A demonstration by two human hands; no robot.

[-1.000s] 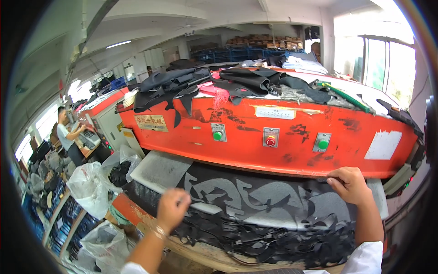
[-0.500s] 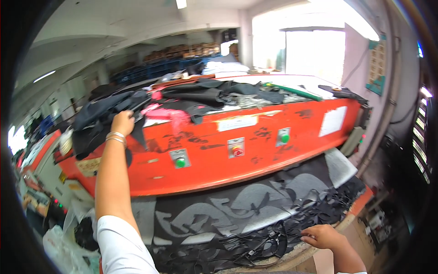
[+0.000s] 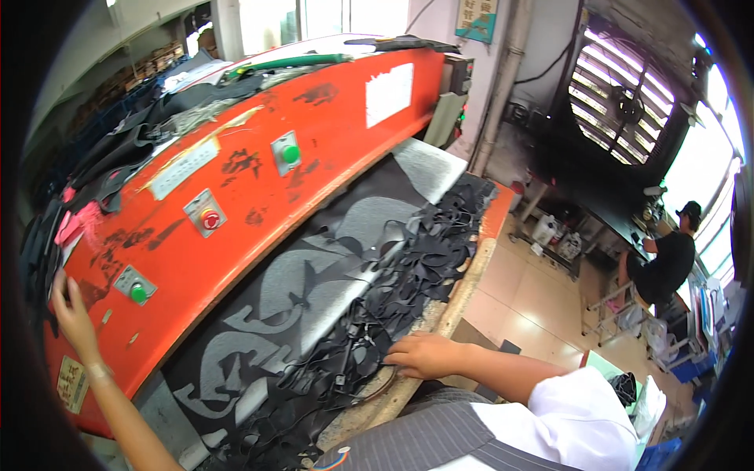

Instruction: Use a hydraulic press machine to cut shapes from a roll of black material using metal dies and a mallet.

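My left hand [image 3: 76,320] is at the left end of a red press machine [image 3: 259,169], its fingers stretched upward and apart beside dark cloth [image 3: 39,259] hanging over the machine's top edge. Nothing shows in its grasp. At the front edge of the bed, my right hand [image 3: 426,355] lies palm down, fingers loosely extended and touching a heap of black cut strips [image 3: 357,357]. Beneath the press beam is a black sheet [image 3: 314,259] with curved shapes cut out, showing a pale grey board [image 3: 428,163] underneath.
The beam's front carries green buttons [image 3: 290,154] and a red stop knob [image 3: 210,219]. Pink cloth [image 3: 77,224], dark scraps and a green tube [image 3: 290,61] lie on top. A seated person [image 3: 667,263] in black is at the right, near bottles [image 3: 546,229] on the floor.
My view has swung right, bringing the seated person into sight. My left hand has come off the dark cloth it gripped. My right hand now rests at the strips' edge.
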